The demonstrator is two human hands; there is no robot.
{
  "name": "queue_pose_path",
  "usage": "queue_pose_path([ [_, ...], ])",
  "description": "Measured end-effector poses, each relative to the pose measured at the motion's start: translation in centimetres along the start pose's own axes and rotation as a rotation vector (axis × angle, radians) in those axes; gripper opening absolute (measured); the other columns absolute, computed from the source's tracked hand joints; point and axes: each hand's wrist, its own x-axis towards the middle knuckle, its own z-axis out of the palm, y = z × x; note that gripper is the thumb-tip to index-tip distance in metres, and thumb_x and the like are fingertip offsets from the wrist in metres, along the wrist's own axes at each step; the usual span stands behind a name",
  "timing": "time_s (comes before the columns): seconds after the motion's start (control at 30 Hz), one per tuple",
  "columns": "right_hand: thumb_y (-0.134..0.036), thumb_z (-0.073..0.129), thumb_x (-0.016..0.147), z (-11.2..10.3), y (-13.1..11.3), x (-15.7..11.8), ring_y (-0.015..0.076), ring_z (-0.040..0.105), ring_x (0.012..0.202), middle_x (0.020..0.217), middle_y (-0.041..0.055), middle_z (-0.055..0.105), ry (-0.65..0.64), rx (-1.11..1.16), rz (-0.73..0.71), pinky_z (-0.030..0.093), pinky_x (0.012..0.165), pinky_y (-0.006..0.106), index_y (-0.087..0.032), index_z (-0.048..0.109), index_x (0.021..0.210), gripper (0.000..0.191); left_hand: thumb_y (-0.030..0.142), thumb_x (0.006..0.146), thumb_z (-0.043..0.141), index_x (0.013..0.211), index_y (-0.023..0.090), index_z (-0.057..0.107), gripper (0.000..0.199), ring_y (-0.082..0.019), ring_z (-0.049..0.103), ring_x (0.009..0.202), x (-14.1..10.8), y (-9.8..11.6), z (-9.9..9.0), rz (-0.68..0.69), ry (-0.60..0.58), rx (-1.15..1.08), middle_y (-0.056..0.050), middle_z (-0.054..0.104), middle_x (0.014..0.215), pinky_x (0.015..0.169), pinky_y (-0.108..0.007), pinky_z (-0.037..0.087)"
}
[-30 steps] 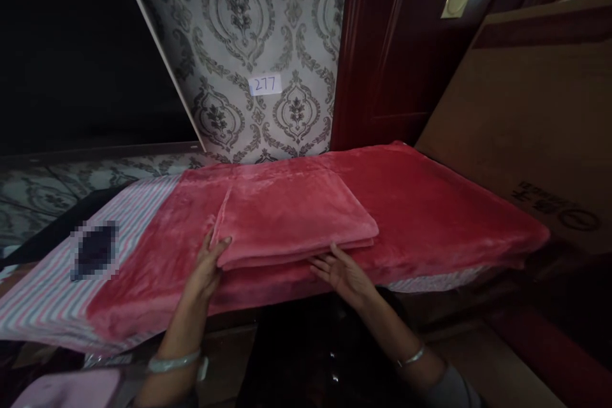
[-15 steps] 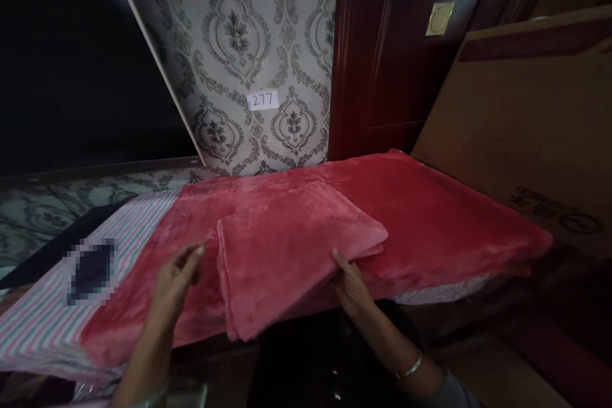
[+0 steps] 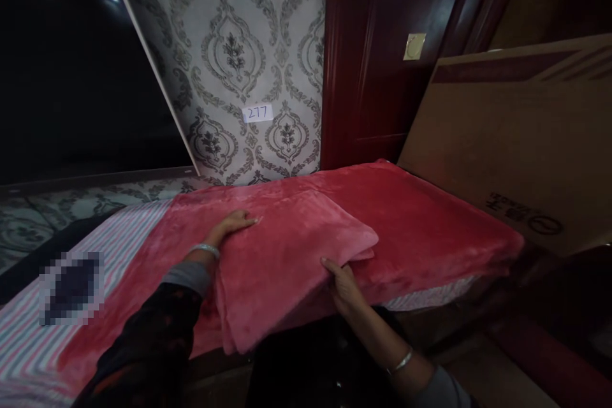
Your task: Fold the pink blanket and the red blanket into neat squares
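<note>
A folded pink plush blanket (image 3: 287, 255) lies at an angle on top of a spread red plush blanket (image 3: 421, 217). My left hand (image 3: 235, 223) rests on the folded one near its far left side, fingers stretched out over the fabric. At the front right edge, my right hand (image 3: 343, 284) pinches the folded blanket, thumb on top and the other fingers hidden underneath. One corner of the folded piece hangs toward me past the front edge of the red layer.
Striped fabric (image 3: 127, 236) with a blurred dark patch covers the left end. A large dark screen (image 3: 86, 70) stands at the back left, before patterned wallpaper with a "277" label (image 3: 258, 113). A big cardboard box (image 3: 507, 134) leans at the right beside a dark red wooden panel (image 3: 368, 44).
My left hand has moved from the air left of the folded blanket up and right onto it. My right hand keeps its pinch on the edge. The view has shifted slightly.
</note>
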Motion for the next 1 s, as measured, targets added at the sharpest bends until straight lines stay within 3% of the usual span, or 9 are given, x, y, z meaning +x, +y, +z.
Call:
queue_pose_path([
  [0.1, -0.030, 0.083, 0.046, 0.9, -1.6, 0.7, 0.0270, 0.066, 0.092, 0.093, 0.0032, 0.073, -0.020, -0.057, -0.065, 0.056, 0.086, 0.039, -0.019, 0.064, 0.102, 0.060, 0.064, 0.058, 0.079, 0.086, 0.018, 0.067, 0.055, -0.030, 0.066, 0.099, 2.2, 0.3, 0.2, -0.047, 0.001, 0.020, -0.006, 0.071, 0.089, 0.082, -0.035, 0.055],
  [0.2, -0.028, 0.081, 0.045, 2.2, -4.7, 2.0, 0.0253, 0.066, 0.086, 0.089, 0.0036, 0.074, -0.083, -0.137, -0.087, 0.055, 0.082, 0.036, -0.017, 0.065, 0.097, 0.055, 0.062, 0.059, 0.077, 0.081, 0.018, 0.064, 0.050, -0.026, 0.066, 0.087, 2.7, 0.5, -1.4, -0.069, 0.009, 0.025, -0.006, 0.069, 0.084, 0.075, -0.034, 0.054],
  [0.33, -0.028, 0.082, 0.046, 3.6, -10.2, 6.0, 0.0233, 0.066, 0.083, 0.088, 0.0030, 0.074, -0.217, -0.234, -0.109, 0.055, 0.077, 0.033, -0.018, 0.067, 0.095, 0.052, 0.062, 0.068, 0.067, 0.076, 0.018, 0.061, 0.045, -0.018, 0.058, 0.069, 1.3, 1.4, -4.7, 0.034, 0.032, -0.045, -0.001, 0.061, 0.073, 0.059, -0.027, 0.047],
  [0.43, -0.027, 0.080, 0.049, 3.3, -12.5, 10.1, 0.0222, 0.067, 0.081, 0.087, 0.0047, 0.074, -0.277, -0.300, -0.121, 0.056, 0.074, 0.031, -0.017, 0.067, 0.090, 0.044, 0.064, 0.071, 0.064, 0.069, 0.019, 0.056, 0.046, -0.015, 0.051, 0.062, -0.9, 1.1, -5.0, 0.050, 0.112, -0.024, 0.002, 0.054, 0.065, 0.054, -0.024, 0.039],
  [0.6, -0.028, 0.075, 0.063, -0.4, -10.1, 13.9, 0.0251, 0.070, 0.081, 0.084, 0.0082, 0.073, -0.101, -0.612, -0.081, 0.058, 0.074, 0.037, -0.016, 0.067, 0.102, 0.041, 0.063, 0.066, 0.067, 0.057, 0.021, 0.052, 0.045, -0.015, 0.049, 0.054, -3.9, -2.8, -0.5, -0.068, -0.097, 0.097, 0.003, 0.050, 0.052, 0.050, -0.025, 0.038],
  [0.7, -0.030, 0.073, 0.070, -2.1, -8.5, 14.4, 0.0326, 0.070, 0.096, 0.102, 0.0168, 0.074, 0.004, -0.708, -0.093, 0.058, 0.082, 0.047, -0.011, 0.062, 0.125, 0.059, 0.058, 0.073, 0.063, 0.073, 0.018, 0.065, 0.039, -0.024, 0.065, 0.073, -3.5, -3.8, 1.4, -0.050, -0.056, 0.159, -0.004, 0.068, 0.070, 0.067, -0.033, 0.052],
  [0.83, -0.027, 0.063, 0.078, -0.4, -8.6, 15.0, 0.0325, 0.045, 0.140, 0.149, 0.0204, 0.051, 0.019, -0.987, -0.430, 0.039, 0.115, 0.049, -0.010, 0.045, 0.149, 0.075, 0.048, 0.085, 0.057, 0.112, 0.017, 0.069, 0.043, -0.031, 0.060, 0.126, -0.3, -0.5, 3.6, 0.121, 0.026, 0.260, -0.013, 0.072, 0.121, 0.110, -0.043, 0.044],
  [0.93, -0.031, 0.050, 0.090, 2.8, -8.3, 15.1, 0.0306, 0.030, 0.150, 0.160, 0.0192, 0.037, -0.118, -1.396, -0.790, 0.027, 0.122, 0.050, -0.008, 0.039, 0.154, 0.069, 0.047, 0.094, 0.048, 0.140, 0.014, 0.055, 0.057, -0.030, 0.042, 0.146, 1.8, 3.7, 6.8, 0.302, -0.084, 0.366, -0.016, 0.052, 0.152, 0.121, -0.045, 0.033],
  [1.0, -0.032, 0.042, 0.096, 4.2, -7.2, 14.5, 0.0313, 0.025, 0.152, 0.164, 0.0172, 0.031, -0.152, -1.635, -0.859, 0.026, 0.121, 0.053, -0.011, 0.035, 0.158, 0.066, 0.049, 0.097, 0.044, 0.151, 0.011, 0.043, 0.066, -0.032, 0.030, 0.152, 2.3, 5.8, 9.6, 0.331, -0.148, 0.457, -0.019, 0.037, 0.162, 0.124, -0.050, 0.025],
])
